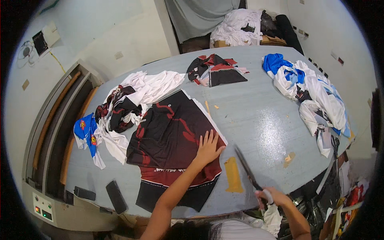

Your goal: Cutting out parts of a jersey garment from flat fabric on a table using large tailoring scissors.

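Note:
Black and dark-red printed fabric pieces [176, 132] lie stacked in front of me, with a white edge along the right side. My left hand [208, 148] rests on them near that edge, fingers spread and pressing nothing else. Below the upper piece show a red band and a black panel [172, 196]. At the table's near edge my right hand [276, 197] grips a large pair of scissors [247, 166] by the handles. The long dark blades point away from me, apart from the fabric. A crumpled white cloth [273, 220] hangs just under this hand.
White fabric [160, 84] and dark printed scraps [120, 108] pile up at left; more scraps [218, 70] lie at the far side. Blue and white cloth [316, 96] heaps at right. Yellow tape [233, 175], a phone-like black slab [116, 197] and a roller machine [60, 132] are nearby.

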Demonstrator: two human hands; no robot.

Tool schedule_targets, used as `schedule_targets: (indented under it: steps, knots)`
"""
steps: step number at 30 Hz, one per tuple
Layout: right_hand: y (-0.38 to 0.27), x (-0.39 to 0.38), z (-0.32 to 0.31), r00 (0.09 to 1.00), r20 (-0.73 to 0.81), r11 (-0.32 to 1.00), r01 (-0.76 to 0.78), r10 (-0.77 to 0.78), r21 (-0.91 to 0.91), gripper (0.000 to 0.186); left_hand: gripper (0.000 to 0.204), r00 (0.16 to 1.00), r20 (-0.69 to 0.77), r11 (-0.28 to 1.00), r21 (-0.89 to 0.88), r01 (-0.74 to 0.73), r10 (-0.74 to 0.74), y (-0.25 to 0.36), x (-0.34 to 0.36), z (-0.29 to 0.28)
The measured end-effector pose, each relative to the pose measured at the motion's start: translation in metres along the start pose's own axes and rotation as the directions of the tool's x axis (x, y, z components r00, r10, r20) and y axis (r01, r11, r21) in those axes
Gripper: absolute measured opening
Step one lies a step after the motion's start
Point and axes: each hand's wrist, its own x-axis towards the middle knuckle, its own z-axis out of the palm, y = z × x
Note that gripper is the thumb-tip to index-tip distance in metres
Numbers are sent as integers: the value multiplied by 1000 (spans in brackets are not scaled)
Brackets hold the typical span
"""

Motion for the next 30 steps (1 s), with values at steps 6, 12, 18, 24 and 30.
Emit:
schedule_targets:
  steps: [6,12,18,24,30]
  knots:
    - [-31,3,5,997,20,960,-60,68,-272,64,67,999,-49,1000,13,-2,3,10,-14,3]
    - [-70,-2,11,999,-14,893,-49,48,-447,59,59,992,-128,1000,-13,-4,2,4,-19,13]
    - [-34,-8,-1,999,-6,883,-32,33,-468,61,63,987,-161,999,23,-23,27,5,-16,11]
    - [-50,-6,2,986,156,954,-5,54,-300,61,68,995,-91,999,17,-38,39,0,-19,7]
    - [-45,12,1,993,91,975,-53,74,-215,60,74,993,-105,985,-169,33,-52,0,-14,8]
